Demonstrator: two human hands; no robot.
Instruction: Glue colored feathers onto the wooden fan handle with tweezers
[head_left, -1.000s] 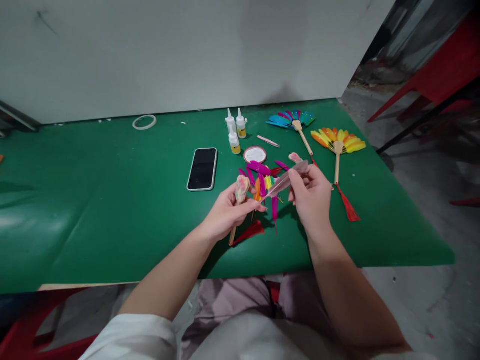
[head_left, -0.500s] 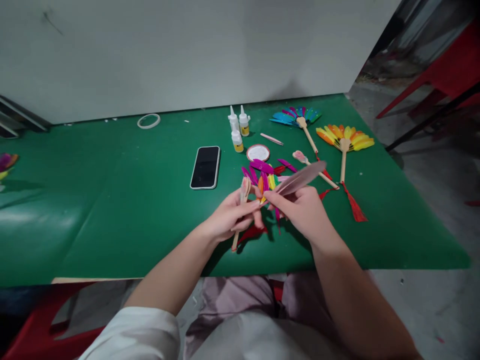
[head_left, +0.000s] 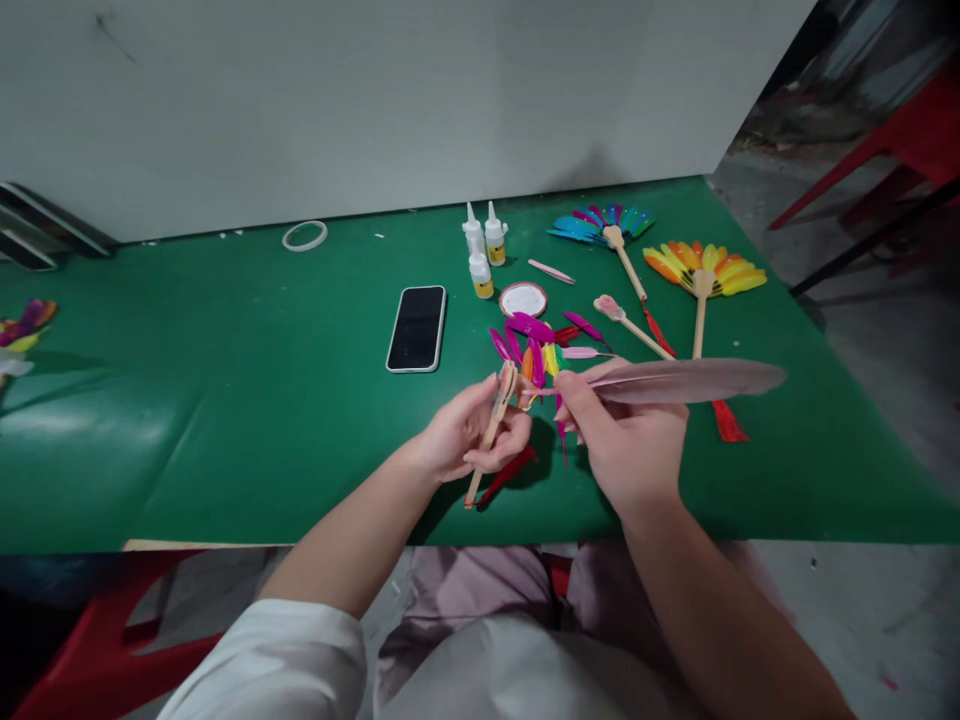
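My left hand (head_left: 476,435) is closed around a wooden fan handle (head_left: 491,432), its rounded head up and tilted right. A red tassel (head_left: 510,474) hangs by its lower end. In my right hand (head_left: 626,435) a long greyish-pink feather (head_left: 690,381) is pinched near its quill, lying almost level with its broad tip to the right. The quill end points at the handle's head; whether they touch I cannot tell. Just beyond both hands lies a pile of small colored feathers (head_left: 532,328), magenta, orange, yellow and green, partly hidden by my fingers.
Glue bottles (head_left: 482,277) stand behind a round white lid (head_left: 523,299) and tweezers (head_left: 551,271). A phone (head_left: 417,329) lies left. To the right are a blue feather fan (head_left: 615,238), a yellow-orange fan (head_left: 703,283) and a bare handle (head_left: 634,325). A tape ring (head_left: 305,236) lies far left.
The long feather has swung from slanting upward to nearly level, pointing right. My hands have moved slightly apart, and the left thumb has shifted up along the handle.
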